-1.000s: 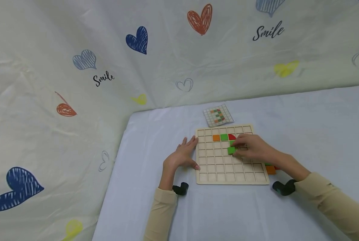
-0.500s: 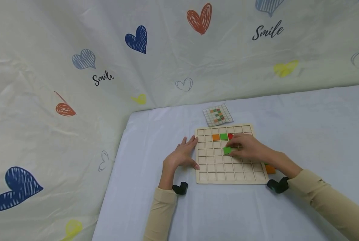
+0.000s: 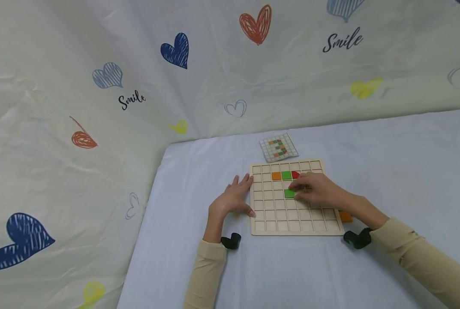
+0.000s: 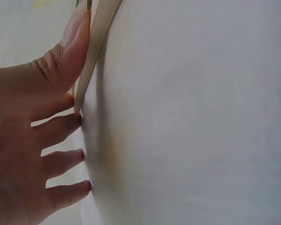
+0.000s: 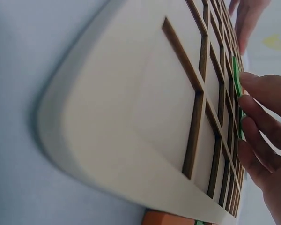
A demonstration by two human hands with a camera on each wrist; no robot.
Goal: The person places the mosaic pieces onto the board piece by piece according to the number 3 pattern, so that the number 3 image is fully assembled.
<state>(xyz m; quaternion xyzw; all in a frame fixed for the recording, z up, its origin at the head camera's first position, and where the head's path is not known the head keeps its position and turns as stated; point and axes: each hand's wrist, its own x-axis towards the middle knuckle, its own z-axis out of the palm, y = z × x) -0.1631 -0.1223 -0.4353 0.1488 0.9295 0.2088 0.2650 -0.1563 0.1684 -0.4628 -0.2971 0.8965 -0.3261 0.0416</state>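
Centrally, a white-covered bench (image 3: 291,274) carries a grid board (image 3: 270,216), touched by a left hand (image 3: 233,201), fingers wide, while a right hand (image 3: 322,189), fingers narrow, pinches near mid-board a green tile (image 3: 289,194), probably light, stiff, best held by opposite edges.

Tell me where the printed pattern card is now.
In the head view, right of center, the pattern card lies on the white cloth beyond the far edge of the wooden grid board.

2 arms (image 3: 419,255) extend forward — left hand (image 3: 233,201) spread wide, right hand (image 3: 318,189) with fingers (image 5: 260,112) bent.
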